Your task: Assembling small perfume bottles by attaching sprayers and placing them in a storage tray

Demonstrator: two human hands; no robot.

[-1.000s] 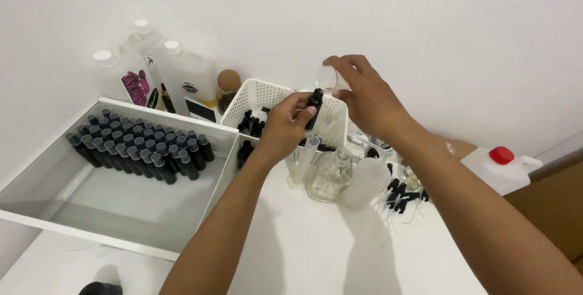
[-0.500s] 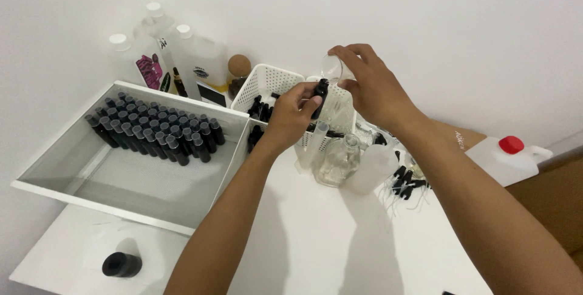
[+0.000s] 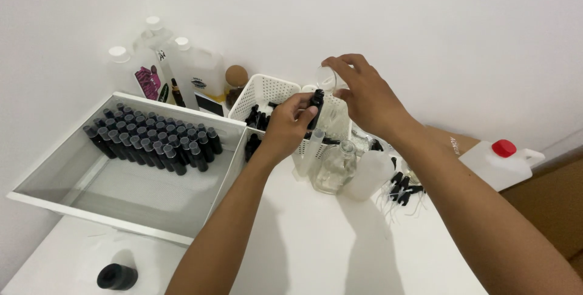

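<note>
My left hand (image 3: 290, 124) grips a small black bottle (image 3: 316, 105), held upright above the white table. My right hand (image 3: 363, 93) holds a small clear glass vessel (image 3: 328, 79) tilted just over the bottle's mouth. Both hands hover in front of a white perforated basket (image 3: 267, 92) that contains black caps. Below the hands stand a clear glass flask (image 3: 335, 169) and a clear tube (image 3: 311, 149).
A white tray (image 3: 121, 210) at the left holds several rows of black bottles (image 3: 152, 140). White plastic jugs (image 3: 188, 76) stand at the wall. A red-capped white jug (image 3: 499, 162) lies at the right. Black droppers (image 3: 404, 187) lie by the flask; a black cap (image 3: 116, 277) sits near the front.
The view has shifted, so the tray and table appear lower right. Both hands stay together, the clear vessel still tilted over the black bottle.
</note>
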